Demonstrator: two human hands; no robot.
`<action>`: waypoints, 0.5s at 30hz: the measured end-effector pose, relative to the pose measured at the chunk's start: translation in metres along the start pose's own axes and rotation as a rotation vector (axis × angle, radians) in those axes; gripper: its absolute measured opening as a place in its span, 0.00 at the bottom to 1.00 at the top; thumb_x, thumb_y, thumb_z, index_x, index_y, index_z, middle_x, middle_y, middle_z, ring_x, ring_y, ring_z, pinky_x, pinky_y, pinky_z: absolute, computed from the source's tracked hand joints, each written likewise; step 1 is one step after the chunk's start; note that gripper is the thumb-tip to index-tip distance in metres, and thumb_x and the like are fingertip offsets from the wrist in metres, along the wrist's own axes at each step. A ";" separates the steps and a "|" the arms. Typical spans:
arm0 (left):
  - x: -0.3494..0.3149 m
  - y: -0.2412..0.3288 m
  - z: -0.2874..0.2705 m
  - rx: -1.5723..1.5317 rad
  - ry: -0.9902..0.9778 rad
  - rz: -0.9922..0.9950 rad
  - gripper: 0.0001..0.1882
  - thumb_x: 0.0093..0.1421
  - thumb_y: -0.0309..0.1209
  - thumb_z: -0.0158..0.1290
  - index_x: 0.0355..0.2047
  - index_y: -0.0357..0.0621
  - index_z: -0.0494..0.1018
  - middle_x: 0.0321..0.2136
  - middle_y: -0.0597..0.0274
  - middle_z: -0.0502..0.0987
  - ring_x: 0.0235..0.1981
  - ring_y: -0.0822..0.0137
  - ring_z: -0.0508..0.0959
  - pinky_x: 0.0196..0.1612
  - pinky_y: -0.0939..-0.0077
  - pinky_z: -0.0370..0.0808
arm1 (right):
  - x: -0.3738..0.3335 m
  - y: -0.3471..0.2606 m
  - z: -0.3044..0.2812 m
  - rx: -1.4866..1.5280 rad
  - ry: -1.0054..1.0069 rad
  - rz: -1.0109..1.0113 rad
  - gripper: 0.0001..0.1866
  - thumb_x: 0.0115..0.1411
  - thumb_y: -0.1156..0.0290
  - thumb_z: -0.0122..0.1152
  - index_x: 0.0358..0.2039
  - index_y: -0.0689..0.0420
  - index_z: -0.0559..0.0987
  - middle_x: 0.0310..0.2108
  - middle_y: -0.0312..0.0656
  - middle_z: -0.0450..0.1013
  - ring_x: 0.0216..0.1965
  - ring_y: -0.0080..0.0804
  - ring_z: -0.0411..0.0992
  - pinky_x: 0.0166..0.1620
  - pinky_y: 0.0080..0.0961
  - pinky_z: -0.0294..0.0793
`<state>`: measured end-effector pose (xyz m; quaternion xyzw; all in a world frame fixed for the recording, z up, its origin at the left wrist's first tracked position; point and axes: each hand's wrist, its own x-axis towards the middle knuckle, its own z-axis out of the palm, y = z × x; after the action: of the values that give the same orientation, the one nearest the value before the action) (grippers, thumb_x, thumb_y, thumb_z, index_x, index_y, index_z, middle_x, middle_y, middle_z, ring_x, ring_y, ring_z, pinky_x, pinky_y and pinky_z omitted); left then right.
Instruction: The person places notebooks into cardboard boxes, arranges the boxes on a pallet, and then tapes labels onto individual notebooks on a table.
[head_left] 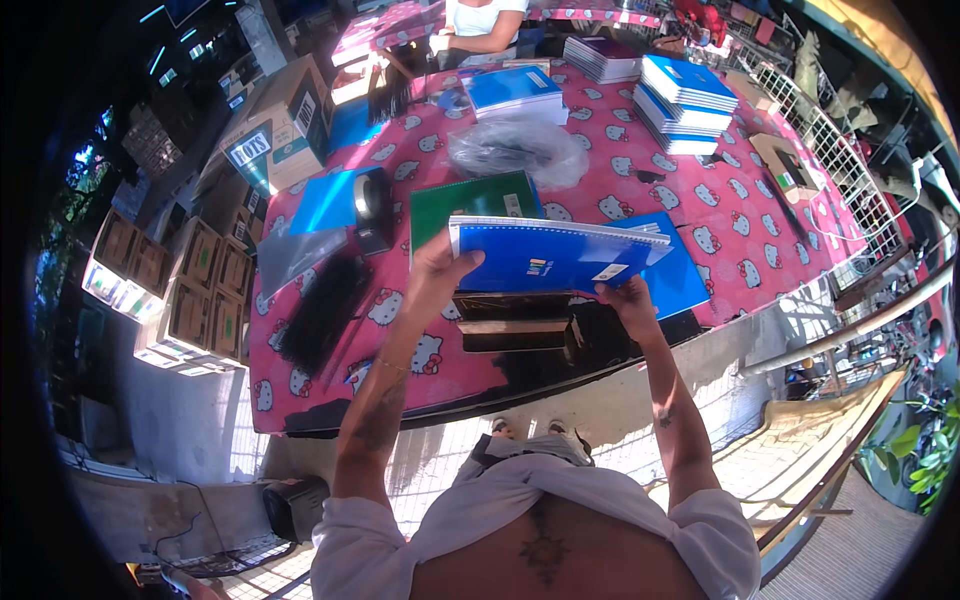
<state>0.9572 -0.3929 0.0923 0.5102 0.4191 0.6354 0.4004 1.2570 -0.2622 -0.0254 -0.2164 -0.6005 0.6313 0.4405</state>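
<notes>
A blue notebook [540, 255] with a row of punched holes along its top edge is held up over the near part of the table. My left hand [440, 262] grips its left end, thumb on the cover. At its lower right edge, my right hand [630, 302] pinches it between thumb and fingers. Behind it lies a green notebook [470, 200], partly covered. Another blue notebook [685, 270] rests flat to the right, partly hidden. Below the held notebook sits a dark, slotted wooden block [515, 335] near the table's front edge.
The table has a pink cartoon-cat cloth [425, 355]. Black thin strands [325, 310] lie at left, beside a black device [374, 210]. Further back are a clear plastic bag [520, 150], blue notebook stacks [685, 105] and a cardboard box [285, 125]. A person [485, 25] sits across.
</notes>
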 end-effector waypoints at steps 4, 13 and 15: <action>-0.003 0.006 -0.007 0.051 0.036 -0.001 0.19 0.60 0.15 0.53 0.53 0.38 0.73 0.45 0.65 0.79 0.47 0.74 0.76 0.53 0.76 0.72 | 0.001 0.009 0.010 -0.032 -0.044 0.076 0.16 0.61 0.80 0.63 0.49 0.59 0.75 0.45 0.34 0.77 0.49 0.24 0.72 0.54 0.24 0.70; -0.048 -0.106 -0.047 -0.053 0.284 -0.158 0.19 0.56 0.20 0.61 0.48 0.40 0.72 0.38 0.66 0.78 0.43 0.74 0.77 0.50 0.76 0.73 | -0.005 0.037 0.085 -0.040 0.138 -0.069 0.28 0.55 0.81 0.68 0.55 0.57 0.68 0.50 0.38 0.70 0.53 0.25 0.68 0.56 0.25 0.67; -0.061 -0.122 -0.039 0.059 0.286 -0.219 0.20 0.56 0.22 0.62 0.48 0.40 0.71 0.37 0.66 0.79 0.42 0.74 0.77 0.50 0.76 0.74 | -0.020 0.060 0.070 -0.013 0.160 0.007 0.28 0.54 0.80 0.70 0.54 0.57 0.69 0.49 0.37 0.72 0.51 0.24 0.69 0.55 0.25 0.67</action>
<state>0.9379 -0.4150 -0.0465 0.3776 0.5433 0.6416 0.3882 1.1928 -0.3115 -0.0747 -0.2710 -0.5669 0.6094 0.4836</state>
